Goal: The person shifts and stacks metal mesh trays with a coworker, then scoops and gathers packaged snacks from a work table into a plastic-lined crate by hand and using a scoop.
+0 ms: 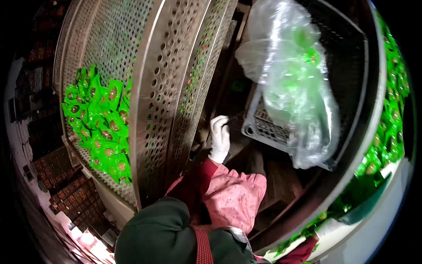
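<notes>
My left hand, in a white glove, is between the perforated metal bin and a grey plastic crate. Its fingers are loosely curled with the thumb apart, and I see nothing held. A large clear plastic bag hangs over the crate, with some green showing through it. At the lower right, my right hand, also gloved in white, is over green packets beyond a curved metal rim. It grips the end of a dark green flat piece; its fingers are partly hidden.
On the left stands a perforated metal bin with a pile of green packets inside. The curved metal rim runs along the right side. Stacked dark trays are at the far left. My pink apron is below the left hand.
</notes>
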The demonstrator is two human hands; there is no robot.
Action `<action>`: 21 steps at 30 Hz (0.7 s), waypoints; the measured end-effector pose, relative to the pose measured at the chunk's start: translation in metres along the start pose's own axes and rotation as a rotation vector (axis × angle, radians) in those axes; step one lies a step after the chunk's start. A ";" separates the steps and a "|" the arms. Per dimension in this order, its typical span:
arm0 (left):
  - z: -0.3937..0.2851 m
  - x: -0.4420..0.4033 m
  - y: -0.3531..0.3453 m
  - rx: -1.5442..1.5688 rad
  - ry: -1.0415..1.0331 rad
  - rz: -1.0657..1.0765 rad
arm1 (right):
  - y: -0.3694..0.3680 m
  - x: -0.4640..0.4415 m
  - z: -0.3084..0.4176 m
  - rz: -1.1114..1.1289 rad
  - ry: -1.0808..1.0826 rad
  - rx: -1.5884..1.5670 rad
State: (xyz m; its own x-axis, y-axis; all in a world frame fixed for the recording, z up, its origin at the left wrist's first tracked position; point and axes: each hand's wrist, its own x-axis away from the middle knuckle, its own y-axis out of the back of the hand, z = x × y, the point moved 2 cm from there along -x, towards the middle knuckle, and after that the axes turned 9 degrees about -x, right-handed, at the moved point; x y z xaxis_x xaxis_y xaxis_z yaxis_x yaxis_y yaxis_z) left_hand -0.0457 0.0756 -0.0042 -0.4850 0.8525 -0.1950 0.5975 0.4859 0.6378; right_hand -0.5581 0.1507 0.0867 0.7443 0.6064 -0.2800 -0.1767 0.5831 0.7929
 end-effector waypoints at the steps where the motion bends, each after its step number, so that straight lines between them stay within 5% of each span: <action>1: 0.021 0.003 -0.013 0.006 0.044 0.067 | -0.005 -0.004 -0.009 -0.007 0.009 -0.005; 7: 0.196 0.009 -0.130 -0.138 0.288 0.216 | -0.020 -0.037 -0.063 -0.038 0.049 -0.060; 10: 0.256 0.006 -0.185 -0.433 0.322 0.580 | -0.001 -0.060 -0.079 -0.060 0.067 -0.101; 21: 0.306 0.011 -0.320 -0.652 -0.222 1.141 | 0.119 -0.043 -0.040 -0.108 0.144 -0.408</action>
State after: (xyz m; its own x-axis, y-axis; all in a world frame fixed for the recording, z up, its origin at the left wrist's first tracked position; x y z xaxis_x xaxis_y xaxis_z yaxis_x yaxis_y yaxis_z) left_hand -0.0469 -0.0117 -0.4382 0.2300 0.7611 0.6065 0.1538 -0.6438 0.7496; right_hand -0.6367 0.2156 0.1713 0.6802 0.5828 -0.4446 -0.3644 0.7951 0.4847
